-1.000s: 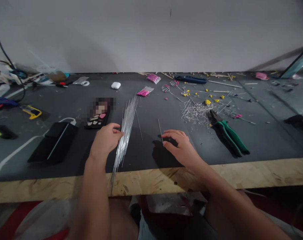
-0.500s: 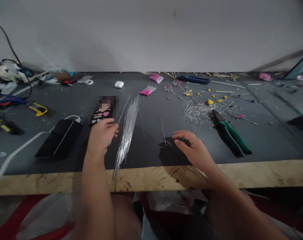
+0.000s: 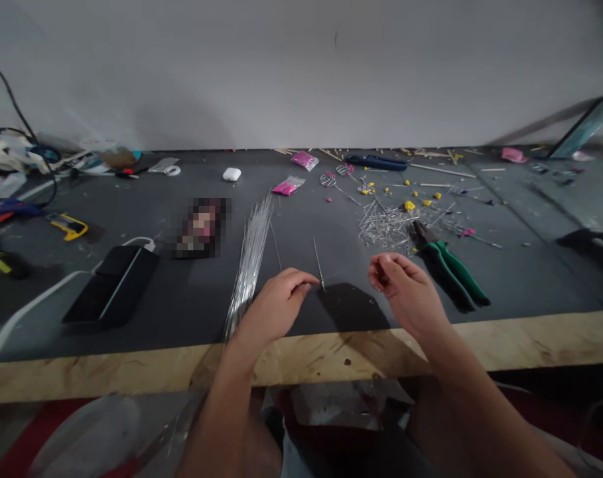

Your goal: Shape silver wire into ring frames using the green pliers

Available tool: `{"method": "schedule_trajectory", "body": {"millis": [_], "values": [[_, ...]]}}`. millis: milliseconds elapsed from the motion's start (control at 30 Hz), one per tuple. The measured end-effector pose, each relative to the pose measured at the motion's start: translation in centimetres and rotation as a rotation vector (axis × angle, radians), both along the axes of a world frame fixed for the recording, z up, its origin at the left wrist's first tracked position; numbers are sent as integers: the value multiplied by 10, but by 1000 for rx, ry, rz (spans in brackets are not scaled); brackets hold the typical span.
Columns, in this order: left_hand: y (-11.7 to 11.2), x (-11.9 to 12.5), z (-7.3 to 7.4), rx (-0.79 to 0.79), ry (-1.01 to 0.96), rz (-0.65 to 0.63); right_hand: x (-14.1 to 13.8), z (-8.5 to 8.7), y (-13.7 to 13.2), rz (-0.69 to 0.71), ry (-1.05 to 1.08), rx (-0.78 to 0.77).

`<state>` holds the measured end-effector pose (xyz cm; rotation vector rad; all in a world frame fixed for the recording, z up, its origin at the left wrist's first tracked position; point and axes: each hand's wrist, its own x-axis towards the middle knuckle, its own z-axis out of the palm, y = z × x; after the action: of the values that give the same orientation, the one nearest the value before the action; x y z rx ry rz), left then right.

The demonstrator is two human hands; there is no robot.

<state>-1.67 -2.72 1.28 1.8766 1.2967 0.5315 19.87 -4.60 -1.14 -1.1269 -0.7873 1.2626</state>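
My left hand [image 3: 281,299] is closed in a pinch just right of a bundle of thin silver wires [image 3: 254,249]. A faint line at its fingertips looks like a single wire, mostly lost against the dark surface. Close by those fingertips lies a short wire piece with a twisted lower end [image 3: 321,273]; I cannot tell whether they touch it. My right hand [image 3: 405,285] hovers to the right with its fingers curled and the thumb pressed over them. What it holds, if anything, is hidden. Green-handled pliers [image 3: 453,269] lie beyond it, beside a pile of cut wire pieces [image 3: 385,226].
On the left are a black power bank [image 3: 112,282] with a white cable and a blurred-out phone [image 3: 201,229]. Farther back lie a white earphone case [image 3: 231,174], pink bead bags [image 3: 288,185] and a blue cutter [image 3: 375,162]. A wooden edge [image 3: 306,358] borders the front.
My left hand has moved right across the wire bundle, from beside the phone to the twisted piece. My right hand has shifted slightly right, and its fingers have curled in. The view has tilted slightly.
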Motion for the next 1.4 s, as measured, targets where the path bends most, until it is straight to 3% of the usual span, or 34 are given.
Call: {"method": "schedule_trajectory", "body": {"millis": [267,433,633,867,967,1067,1167,1267,1400], "values": [[-3,39,-10,-2,-133,-112,12,-2,-3,-1,5,-88],[-1,58,-10,-32,-180,-193,24,-1,-3,-122,49,-28],[34,30,-23,194,158,153,46,-5,-5,-200,57,12],[55,-17,-28,233,344,221,40,-7,-13,-114,55,-60],[56,-21,-28,218,372,242,37,-6,-13,-88,51,-82],[51,-9,-31,303,383,239,33,-6,-12,-67,41,-94],[40,12,-34,387,353,153,27,-4,-9,-33,42,-114],[29,31,-39,394,366,-55,19,-2,-7,-3,49,-130],[33,27,-48,357,467,-105,9,-1,-3,24,35,-140]]}}
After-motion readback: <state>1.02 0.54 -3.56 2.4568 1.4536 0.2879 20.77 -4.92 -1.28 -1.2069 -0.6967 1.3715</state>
